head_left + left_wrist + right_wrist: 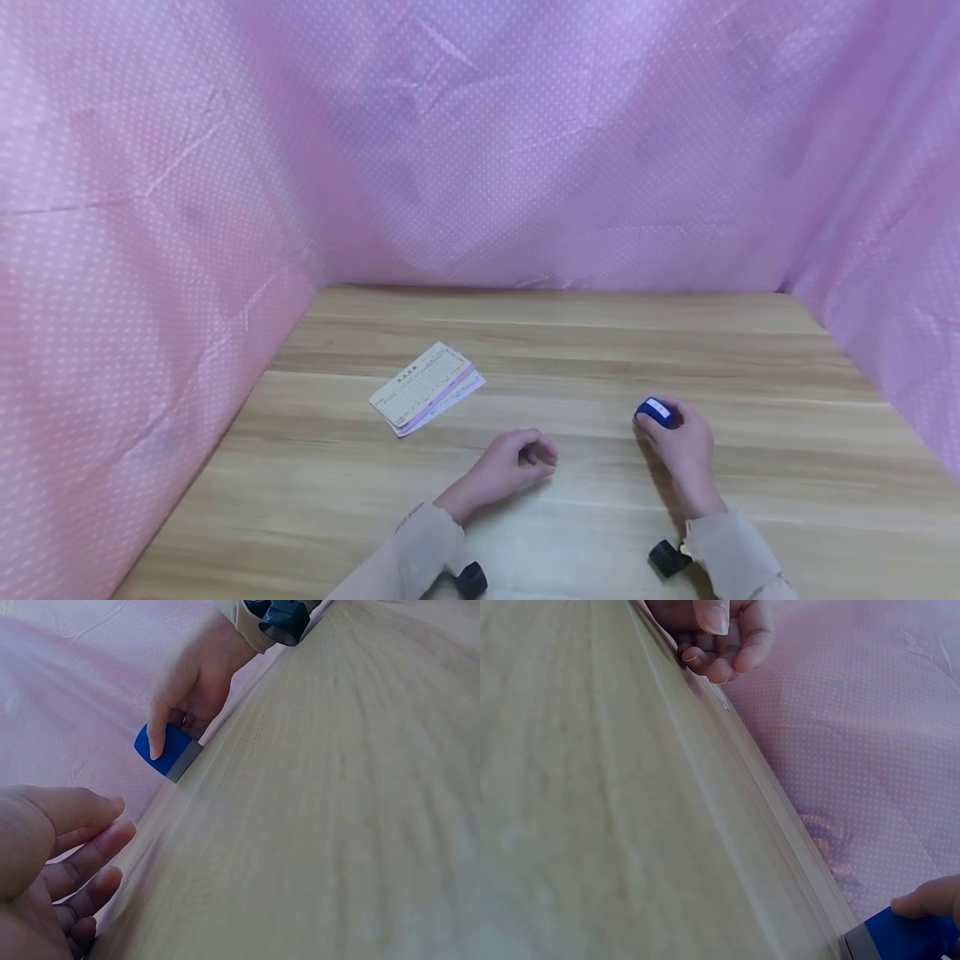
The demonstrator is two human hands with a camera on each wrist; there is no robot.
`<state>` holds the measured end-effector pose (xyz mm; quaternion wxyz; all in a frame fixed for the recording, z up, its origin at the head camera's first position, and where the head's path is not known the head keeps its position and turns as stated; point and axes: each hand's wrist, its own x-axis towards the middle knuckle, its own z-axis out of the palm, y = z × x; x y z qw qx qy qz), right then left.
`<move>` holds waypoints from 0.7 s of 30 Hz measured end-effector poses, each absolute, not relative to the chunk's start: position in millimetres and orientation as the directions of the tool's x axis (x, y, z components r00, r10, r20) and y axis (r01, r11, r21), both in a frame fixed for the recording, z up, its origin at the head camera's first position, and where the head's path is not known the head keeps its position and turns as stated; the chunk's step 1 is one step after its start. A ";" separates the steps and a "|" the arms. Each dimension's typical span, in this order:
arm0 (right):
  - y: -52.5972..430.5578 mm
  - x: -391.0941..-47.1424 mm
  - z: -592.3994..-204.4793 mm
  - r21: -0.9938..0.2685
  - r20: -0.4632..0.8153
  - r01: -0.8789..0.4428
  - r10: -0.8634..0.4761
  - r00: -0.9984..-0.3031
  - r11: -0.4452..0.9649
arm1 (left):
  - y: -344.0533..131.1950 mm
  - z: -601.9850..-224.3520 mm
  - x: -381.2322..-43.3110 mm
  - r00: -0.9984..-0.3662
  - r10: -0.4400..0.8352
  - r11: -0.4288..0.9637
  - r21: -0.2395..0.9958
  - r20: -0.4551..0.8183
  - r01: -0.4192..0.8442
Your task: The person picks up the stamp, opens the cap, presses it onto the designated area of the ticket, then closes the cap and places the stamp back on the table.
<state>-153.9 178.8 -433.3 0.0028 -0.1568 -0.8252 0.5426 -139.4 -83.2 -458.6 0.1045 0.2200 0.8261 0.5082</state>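
Note:
My right hand (686,446) pinches a small blue stamp (655,411) between thumb and fingers, at the right of the table. A white label shows on its top. In the left wrist view the stamp (169,750) has a grey lower part, which is at or just above the wood; I cannot tell whether it touches. My left hand (510,467) holds nothing, its fingers loosely bent over the table near the front middle. Beyond it to the left lies a fanned stack of printed paper slips (423,385), a cream one on top, with pink and white edges below.
The wooden table (570,350) has light and dark grain. Pink dotted cloth (540,167) hangs behind it and at both sides. A black wrist camera (471,579) sits at the left cuff, and another black camera (667,558) at the right cuff.

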 end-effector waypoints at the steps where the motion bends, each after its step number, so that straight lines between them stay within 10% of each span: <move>1: 178.8 -154.6 -433.1 -0.894 -0.165 0.255 0.258 -0.952 0.369 | -83.5 -458.6 -139.9 -0.881 0.471 0.387 0.885 0.052 0.260; 21: 167.8 -154.0 -426.4 -0.883 0.069 0.080 0.297 -0.952 0.462 | -86.2 -456.5 -138.5 -0.884 0.467 0.389 0.889 0.034 0.240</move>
